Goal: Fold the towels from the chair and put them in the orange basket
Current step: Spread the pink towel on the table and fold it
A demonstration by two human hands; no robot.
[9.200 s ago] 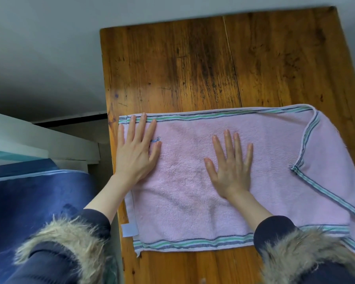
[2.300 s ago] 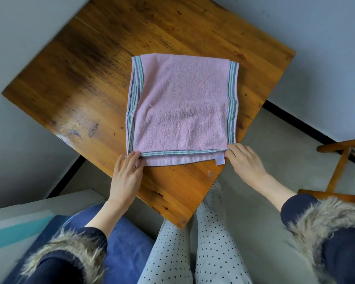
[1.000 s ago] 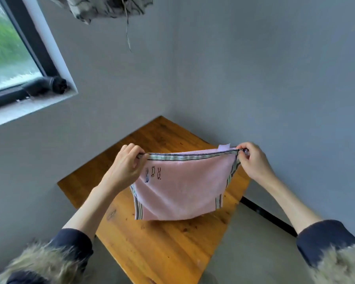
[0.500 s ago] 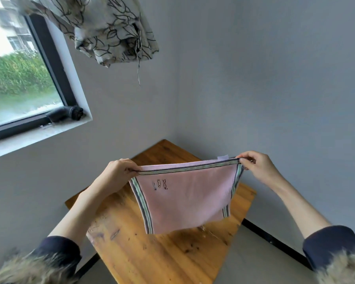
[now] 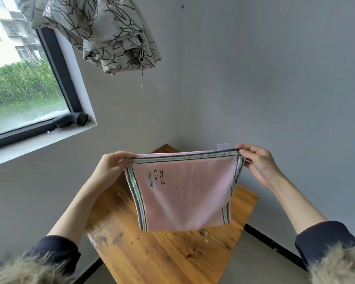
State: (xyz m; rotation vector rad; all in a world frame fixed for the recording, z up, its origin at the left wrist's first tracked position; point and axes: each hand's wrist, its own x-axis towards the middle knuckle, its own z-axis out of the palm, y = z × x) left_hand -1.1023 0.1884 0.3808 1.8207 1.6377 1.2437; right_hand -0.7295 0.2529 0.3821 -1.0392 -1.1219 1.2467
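Observation:
A folded pink towel [image 5: 184, 193] with green and grey striped borders hangs in the air above the wooden table [image 5: 162, 253]. My left hand [image 5: 111, 167] pinches its upper left corner. My right hand [image 5: 256, 160] pinches its upper right corner, beside a small white label. The towel's lower edge hangs free, just above the tabletop. Neither the chair nor the orange basket is in view.
The table stands in a corner between grey walls. A window [image 5: 22, 85] with a black brush [image 5: 74, 119] on its sill is at the left. A bunched patterned curtain [image 5: 102, 31] hangs overhead. Grey floor [image 5: 258, 267] shows right of the table.
The towel went from lying folded on the table to being held up by its top corners. Over the last second it stays raised while my view tilts slightly.

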